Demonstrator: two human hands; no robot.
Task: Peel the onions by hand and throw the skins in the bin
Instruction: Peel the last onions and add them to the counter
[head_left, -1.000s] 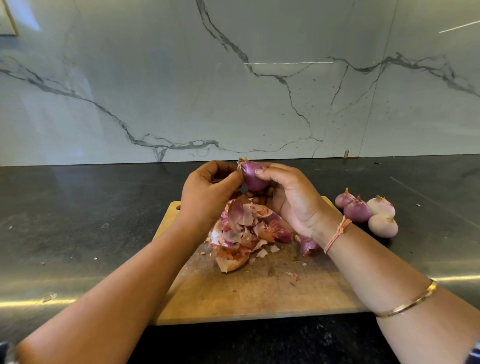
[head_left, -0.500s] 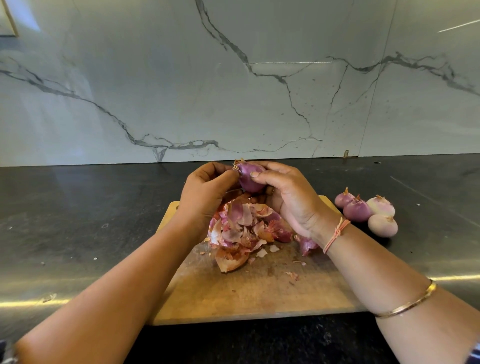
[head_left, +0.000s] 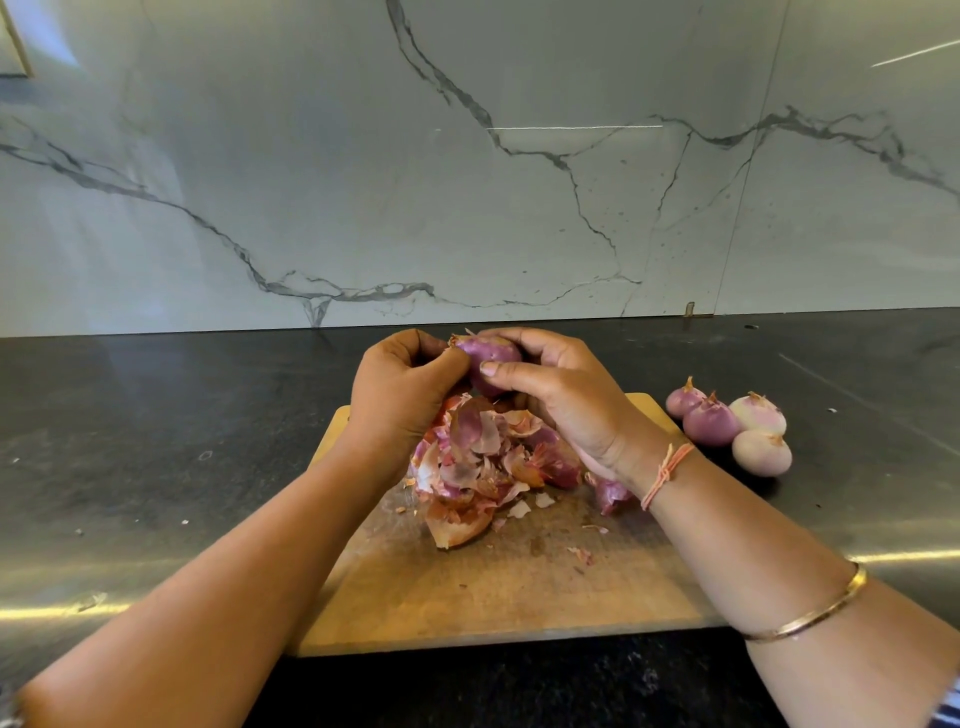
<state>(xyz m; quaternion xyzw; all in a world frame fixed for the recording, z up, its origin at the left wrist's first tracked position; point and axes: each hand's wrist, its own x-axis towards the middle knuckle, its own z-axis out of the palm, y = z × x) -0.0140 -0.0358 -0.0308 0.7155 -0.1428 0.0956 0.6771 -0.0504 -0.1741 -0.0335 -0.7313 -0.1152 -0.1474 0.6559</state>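
**Small red onion mid-peel, centre frame**

Onion (head_left: 488, 358) is held above the far edge of the wooden cutting board (head_left: 519, 587), over the heap of skins (head_left: 488, 462). Right hand (head_left: 566, 405) cups the bulb, thumb across its front. Left hand (head_left: 405, 395) pinches at its tufted end.

Judgement: the bulb is light and firm, slick once bare. The skin is papery and tears easily, so take it at the tuft and strip along the bulb.

Four more onions (head_left: 727, 426) lie at right. No bin in view.

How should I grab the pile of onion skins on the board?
Probably scoop in low from its near side, sliding along the bare board. The pile is loose, thin, curled flakes spread wide, so a pinch from above would likely lift only a few.
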